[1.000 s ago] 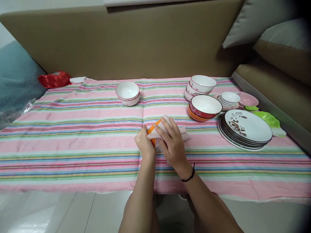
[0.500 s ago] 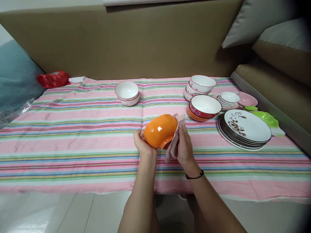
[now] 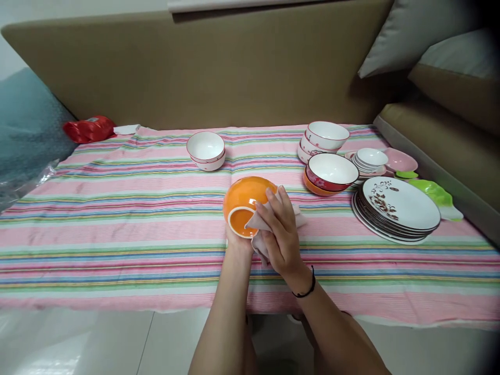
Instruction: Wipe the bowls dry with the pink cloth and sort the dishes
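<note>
An orange bowl [image 3: 244,200] is held above the striped tablecloth [image 3: 117,224], turned so its round foot faces me. My left hand [image 3: 237,244] grips it from below, mostly hidden behind the bowl. My right hand [image 3: 279,232] presses a pale pink cloth [image 3: 260,229] against the bowl's right side and foot, fingers closed on the cloth.
Two stacked white bowls [image 3: 205,149] stand at the back centre. To the right are stacked bowls [image 3: 330,172], more white bowls [image 3: 326,136], small saucers [image 3: 371,159], a pile of patterned plates [image 3: 398,208] and green dishes [image 3: 433,194]. A red bag [image 3: 89,128] lies far left. Sofa cushions [image 3: 437,130] border the right.
The bowl has been turned: its foot now faces me and it sits slightly higher. My right hand with the cloth moved back over the bowl's foot.
</note>
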### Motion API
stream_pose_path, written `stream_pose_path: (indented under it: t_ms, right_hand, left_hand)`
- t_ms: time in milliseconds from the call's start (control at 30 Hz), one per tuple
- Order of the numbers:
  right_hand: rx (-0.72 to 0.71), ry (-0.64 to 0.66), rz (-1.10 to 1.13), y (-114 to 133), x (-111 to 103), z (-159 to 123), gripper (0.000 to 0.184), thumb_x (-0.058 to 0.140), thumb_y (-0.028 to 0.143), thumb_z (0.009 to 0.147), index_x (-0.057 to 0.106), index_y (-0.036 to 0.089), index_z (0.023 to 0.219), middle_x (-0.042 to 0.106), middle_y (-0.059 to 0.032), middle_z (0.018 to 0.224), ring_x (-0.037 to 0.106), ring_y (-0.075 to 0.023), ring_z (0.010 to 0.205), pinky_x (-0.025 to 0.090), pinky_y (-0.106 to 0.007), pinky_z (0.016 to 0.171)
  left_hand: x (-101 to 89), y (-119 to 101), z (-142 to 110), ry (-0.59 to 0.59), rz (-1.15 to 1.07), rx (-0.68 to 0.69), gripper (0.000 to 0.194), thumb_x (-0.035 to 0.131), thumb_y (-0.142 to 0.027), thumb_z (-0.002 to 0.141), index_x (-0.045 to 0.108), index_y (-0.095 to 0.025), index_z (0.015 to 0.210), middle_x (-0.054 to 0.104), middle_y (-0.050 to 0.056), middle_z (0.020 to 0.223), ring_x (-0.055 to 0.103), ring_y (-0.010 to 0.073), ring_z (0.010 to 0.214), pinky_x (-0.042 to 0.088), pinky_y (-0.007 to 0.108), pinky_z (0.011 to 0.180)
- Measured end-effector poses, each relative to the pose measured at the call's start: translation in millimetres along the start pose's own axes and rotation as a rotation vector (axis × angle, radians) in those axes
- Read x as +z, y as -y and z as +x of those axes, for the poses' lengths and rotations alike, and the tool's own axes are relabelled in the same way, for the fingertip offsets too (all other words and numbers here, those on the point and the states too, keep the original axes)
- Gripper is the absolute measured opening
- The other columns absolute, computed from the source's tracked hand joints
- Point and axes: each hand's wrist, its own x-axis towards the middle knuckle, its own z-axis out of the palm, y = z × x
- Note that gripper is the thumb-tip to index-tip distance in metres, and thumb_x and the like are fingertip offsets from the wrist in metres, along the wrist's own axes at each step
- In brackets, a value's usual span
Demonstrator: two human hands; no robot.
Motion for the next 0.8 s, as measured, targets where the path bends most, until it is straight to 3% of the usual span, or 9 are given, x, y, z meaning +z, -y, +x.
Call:
stream_pose_path:
  t_ms: [100,233,400,567,700,800]
  right_hand:
    - [-0.019,-0.086,0.015,-3,-8,2,0.047,0.036,0.021,0.095,0.047,0.034,0.139,0.044,0.0012,0.148,0.025,-0.0314,0.145,0.023,-0.064,0.115]
    - [0.131,-0.197,0.241,-17,-15,5,0.036,0.037,0.022,0.098,0.063,0.029,0.122,0.058,-0.001,0.136,0.048,-0.0259,0.132,0.033,-0.056,0.114]
    - [0.474,-0.074,0.517,-29,-19,5,0.033,0.042,0.032,0.099,0.064,0.024,0.121,0.062,-0.0045,0.13,0.054,-0.0222,0.126,0.038,-0.046,0.112]
    - [0.42,0.001,0.502,-24,-13,6,0.032,0.043,0.032,0.098,0.064,0.025,0.12,0.062,-0.004,0.13,0.052,-0.0199,0.127,0.035,-0.042,0.113]
    - [0.516,-0.208,0.364,-23,-2,7,0.035,0.06,0.035,0.088,0.057,0.023,0.122,0.063,-0.0056,0.113,0.06,-0.0197,0.107,0.046,-0.039,0.097]
    - [0.578,-0.424,0.211,-24,4,9,0.028,0.07,0.037,0.08,0.058,0.021,0.1,0.059,-0.0026,0.097,0.059,-0.0188,0.094,0.048,-0.036,0.088]
  left_hand:
    - [3.1,-1,-3,0.047,0.088,-0.105,0.018,0.06,-0.035,0.077,0.063,-0.017,0.077,0.067,0.007,0.074,0.063,0.0195,0.072,0.052,0.032,0.069]
    - [-0.8,-1,-3,-0.072,0.313,-0.019,0.018,0.062,-0.033,0.069,0.058,-0.015,0.068,0.06,0.001,0.064,0.055,0.0127,0.057,0.045,0.025,0.057]
    - [-9.6,-7,-5,-0.135,0.635,0.036,0.025,0.065,-0.034,0.067,0.048,-0.018,0.061,0.045,-0.005,0.051,0.039,0.0077,0.043,0.032,0.023,0.044]
    - [-13.1,-19,-8,-0.108,0.671,0.037,0.024,0.066,-0.034,0.065,0.049,-0.018,0.061,0.047,-0.004,0.052,0.041,0.0086,0.045,0.033,0.023,0.044]
    - [-13.1,-19,-5,-0.209,0.593,0.091,0.026,0.066,-0.033,0.064,0.045,-0.019,0.059,0.044,-0.006,0.05,0.04,0.008,0.043,0.032,0.023,0.044]
    - [-12.2,-14,-2,-0.291,0.495,0.13,0.025,0.065,-0.031,0.064,0.044,-0.019,0.06,0.043,-0.007,0.05,0.041,0.0082,0.044,0.033,0.023,0.045]
